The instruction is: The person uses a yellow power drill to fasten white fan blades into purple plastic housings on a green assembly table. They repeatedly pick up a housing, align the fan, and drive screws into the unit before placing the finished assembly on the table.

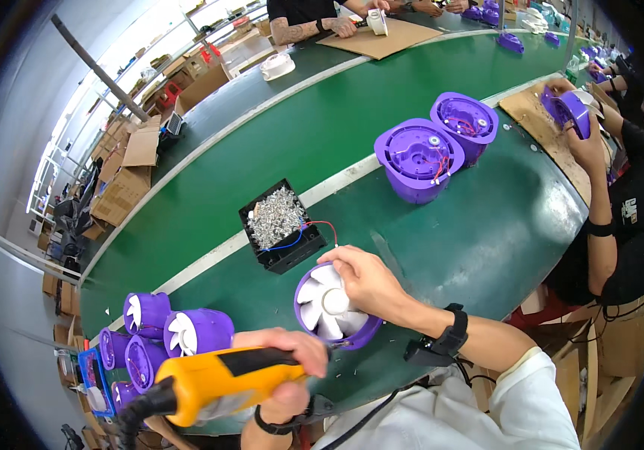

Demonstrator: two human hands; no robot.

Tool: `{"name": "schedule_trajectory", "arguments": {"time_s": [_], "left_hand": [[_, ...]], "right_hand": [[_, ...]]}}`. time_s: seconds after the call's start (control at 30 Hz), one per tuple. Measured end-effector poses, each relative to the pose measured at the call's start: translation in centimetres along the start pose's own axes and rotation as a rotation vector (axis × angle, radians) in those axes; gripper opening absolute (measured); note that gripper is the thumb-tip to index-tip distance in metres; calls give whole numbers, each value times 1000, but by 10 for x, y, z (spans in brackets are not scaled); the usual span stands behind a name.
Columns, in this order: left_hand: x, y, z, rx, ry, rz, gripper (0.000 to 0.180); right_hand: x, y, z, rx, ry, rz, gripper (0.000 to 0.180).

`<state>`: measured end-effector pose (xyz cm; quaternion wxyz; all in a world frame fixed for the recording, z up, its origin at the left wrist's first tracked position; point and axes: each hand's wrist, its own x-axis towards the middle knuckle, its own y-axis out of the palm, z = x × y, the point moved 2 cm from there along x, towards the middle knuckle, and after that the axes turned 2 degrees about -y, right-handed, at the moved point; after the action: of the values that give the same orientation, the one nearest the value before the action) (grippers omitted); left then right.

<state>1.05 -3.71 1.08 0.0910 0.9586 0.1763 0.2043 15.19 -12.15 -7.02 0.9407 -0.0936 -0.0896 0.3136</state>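
Note:
My left hand (292,367) is wrapped round a yellow and black electric screwdriver (224,379), its black cord trailing at the lower left. The tool's tip meets the near edge of a purple round housing (373,330), though the exact contact point is too small to tell. Inside the housing sits a white fan blade wheel (333,301). My right hand (371,281) grips the housing's right side, fingers over the rim. A red and a blue wire stick out beyond it, toward a black box (288,253) full of small silvery screws (275,217).
Several purple housings (200,330) stand at the left, some with white fans. Two larger purple housings (419,154) with red wires stand farther off on the green table (224,180). A co-worker (599,150) at the right holds a purple part; another works across the table on cardboard.

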Motion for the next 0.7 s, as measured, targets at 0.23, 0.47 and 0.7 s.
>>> {"name": "schedule_trajectory", "arguments": {"time_s": [0.23,0.47,0.7], "left_hand": [[9,-41,-17,156,162,-75,60],[1,-29,-12,74,200,-103,58],[-7,-38,3,7,272,-22,56]], "right_hand": [[-9,-10,-25,160,107,-9,24],[41,-8,-16,121,-166,430,29],[22,-5,-15,9,-60,296,25]]}}
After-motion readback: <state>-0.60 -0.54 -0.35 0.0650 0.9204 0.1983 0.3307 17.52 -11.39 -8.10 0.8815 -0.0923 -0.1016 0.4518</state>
